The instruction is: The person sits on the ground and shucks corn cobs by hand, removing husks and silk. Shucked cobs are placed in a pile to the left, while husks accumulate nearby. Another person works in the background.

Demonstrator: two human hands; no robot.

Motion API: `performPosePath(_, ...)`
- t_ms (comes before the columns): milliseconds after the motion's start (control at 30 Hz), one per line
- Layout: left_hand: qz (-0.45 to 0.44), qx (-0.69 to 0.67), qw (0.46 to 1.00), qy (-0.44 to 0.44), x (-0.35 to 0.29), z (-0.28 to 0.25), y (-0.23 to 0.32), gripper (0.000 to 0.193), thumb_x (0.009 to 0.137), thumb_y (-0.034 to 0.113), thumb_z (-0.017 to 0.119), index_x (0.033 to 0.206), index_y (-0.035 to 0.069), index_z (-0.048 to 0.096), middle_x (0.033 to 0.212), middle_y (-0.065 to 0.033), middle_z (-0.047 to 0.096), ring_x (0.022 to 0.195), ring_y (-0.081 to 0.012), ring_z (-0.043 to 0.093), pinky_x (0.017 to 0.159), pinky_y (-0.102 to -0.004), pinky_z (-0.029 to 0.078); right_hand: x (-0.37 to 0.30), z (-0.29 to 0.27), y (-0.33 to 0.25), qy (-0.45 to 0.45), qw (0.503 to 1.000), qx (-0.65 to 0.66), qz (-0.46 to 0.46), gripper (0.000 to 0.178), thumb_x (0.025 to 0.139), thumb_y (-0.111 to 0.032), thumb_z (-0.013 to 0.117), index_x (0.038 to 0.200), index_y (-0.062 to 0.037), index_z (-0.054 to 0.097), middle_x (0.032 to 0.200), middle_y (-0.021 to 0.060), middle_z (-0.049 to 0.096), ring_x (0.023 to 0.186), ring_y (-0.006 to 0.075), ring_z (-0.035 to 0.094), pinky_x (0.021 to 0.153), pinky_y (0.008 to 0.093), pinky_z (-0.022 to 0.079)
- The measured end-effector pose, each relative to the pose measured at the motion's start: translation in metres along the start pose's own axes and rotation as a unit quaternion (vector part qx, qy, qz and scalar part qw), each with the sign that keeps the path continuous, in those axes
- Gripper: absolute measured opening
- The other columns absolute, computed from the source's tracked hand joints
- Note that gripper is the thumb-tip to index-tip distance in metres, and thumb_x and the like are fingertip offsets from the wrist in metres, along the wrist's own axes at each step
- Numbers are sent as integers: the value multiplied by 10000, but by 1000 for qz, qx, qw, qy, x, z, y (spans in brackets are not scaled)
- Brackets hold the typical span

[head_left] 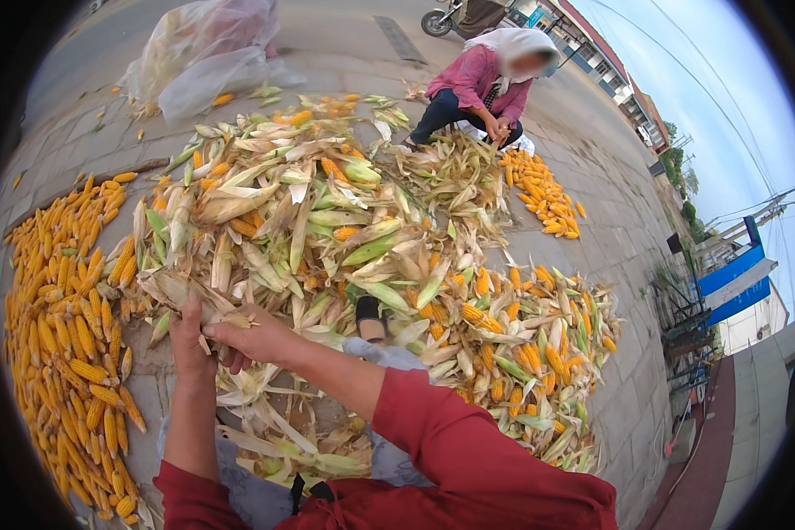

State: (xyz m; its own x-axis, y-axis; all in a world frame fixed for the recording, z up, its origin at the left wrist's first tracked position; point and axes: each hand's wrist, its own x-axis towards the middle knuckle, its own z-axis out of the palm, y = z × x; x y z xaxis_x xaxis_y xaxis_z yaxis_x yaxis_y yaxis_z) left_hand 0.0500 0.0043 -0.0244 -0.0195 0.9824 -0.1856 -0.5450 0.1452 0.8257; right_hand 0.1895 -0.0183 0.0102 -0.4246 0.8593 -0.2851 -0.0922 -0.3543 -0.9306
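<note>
Both my hands meet at a corn cob in its dry husk (178, 288), in front of the big heap. My left hand (192, 337) is closed around its lower end. Pinched at the husk from the right side is my right hand (252, 336), with its fingers curled. The kernels of this cob are hidden under pale brown leaves. Just beyond lies the pile of unhusked corn (265, 212), green and straw-coloured. To the left spreads a long heap of bare yellow cobs (71, 353).
Loose husks (300, 442) lie between my legs. Partly husked corn (521, 353) is heaped on my right. Across the pile a person in pink (477, 84) crouches beside a small heap of yellow cobs (543, 194). A clear plastic sack (208, 57) stands at the far left.
</note>
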Motion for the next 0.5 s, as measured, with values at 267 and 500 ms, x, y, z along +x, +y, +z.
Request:
performPosePath(267, -58, -90, 983, 147, 48, -49, 44, 361, 933, 336, 599, 1123, 29, 585, 967, -101, 660, 780, -199, 652, 669, -354, 568, -35, 38, 27, -278, 897, -236, -251, 359, 875, -220, 642, 596, -24, 530, 544, 108, 483, 505, 267, 509, 497, 355, 382)
performPosePath(500, 8, -65, 969, 240, 48, -85, 77, 470, 932, 391, 567, 1211, 16, 524, 1044, -125, 630, 859, -225, 649, 729, -381, 552, -51, 51, 23, -272, 855, -325, -300, 298, 862, -210, 651, 647, -35, 541, 592, 120, 510, 548, 322, 517, 510, 383, 401)
